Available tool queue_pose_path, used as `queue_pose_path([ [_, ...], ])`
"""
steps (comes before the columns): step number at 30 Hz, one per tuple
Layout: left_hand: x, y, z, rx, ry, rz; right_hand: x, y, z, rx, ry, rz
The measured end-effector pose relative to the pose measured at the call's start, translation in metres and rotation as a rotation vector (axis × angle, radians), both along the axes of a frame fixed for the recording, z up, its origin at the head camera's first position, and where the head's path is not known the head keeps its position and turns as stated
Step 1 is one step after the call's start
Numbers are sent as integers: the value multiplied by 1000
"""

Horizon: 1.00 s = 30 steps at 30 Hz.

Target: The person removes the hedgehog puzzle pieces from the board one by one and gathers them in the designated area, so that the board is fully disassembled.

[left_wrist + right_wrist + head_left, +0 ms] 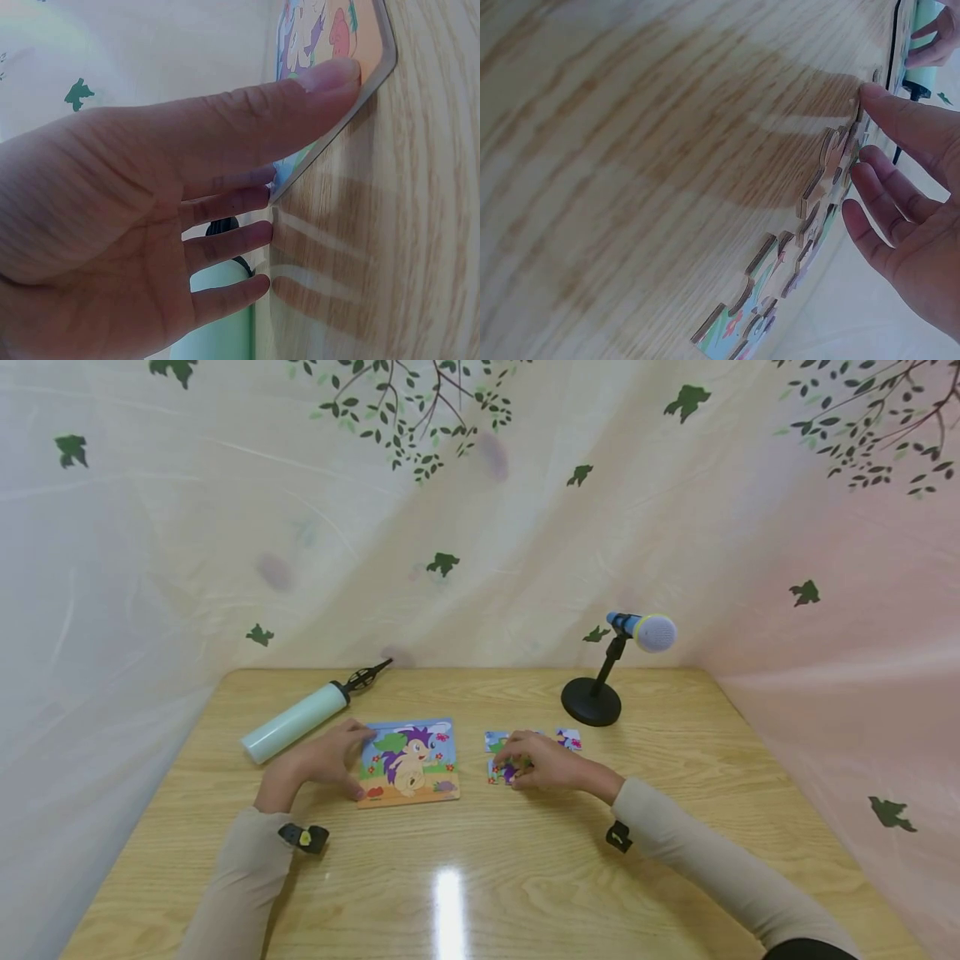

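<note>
A flat picture puzzle (416, 760) with a purple hedgehog lies left of the middle of the table. My left hand (322, 760) is at its left side, the thumb (330, 79) resting on the near left corner and the other fingers extended by the far left corner. To the right, my right hand (551, 762) reaches over several loose jigsaw pieces (495, 741), hiding part of them. In the right wrist view its thumb and fingers are spread apart, with the thumb tip (874, 94) down at the edge of the pieces.
A pale green hand pump (296, 727) with a black nozzle lies slantwise behind my left hand. A toy microphone (652, 632) on a black round stand (591, 702) is at the back right. Behind the wooden table (525, 877) hangs a leaf-patterned sheet (360, 527).
</note>
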State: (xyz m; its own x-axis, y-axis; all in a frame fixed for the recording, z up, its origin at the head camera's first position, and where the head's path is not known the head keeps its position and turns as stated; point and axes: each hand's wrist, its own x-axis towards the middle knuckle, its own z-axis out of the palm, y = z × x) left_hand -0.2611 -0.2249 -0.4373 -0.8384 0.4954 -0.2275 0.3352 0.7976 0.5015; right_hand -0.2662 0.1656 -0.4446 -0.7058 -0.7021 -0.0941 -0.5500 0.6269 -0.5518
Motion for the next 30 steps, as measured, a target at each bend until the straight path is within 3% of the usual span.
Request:
queue_pose_path([
  [30, 2, 2, 2, 4, -18, 19, -2, 2, -2, 6, 34, 22],
])
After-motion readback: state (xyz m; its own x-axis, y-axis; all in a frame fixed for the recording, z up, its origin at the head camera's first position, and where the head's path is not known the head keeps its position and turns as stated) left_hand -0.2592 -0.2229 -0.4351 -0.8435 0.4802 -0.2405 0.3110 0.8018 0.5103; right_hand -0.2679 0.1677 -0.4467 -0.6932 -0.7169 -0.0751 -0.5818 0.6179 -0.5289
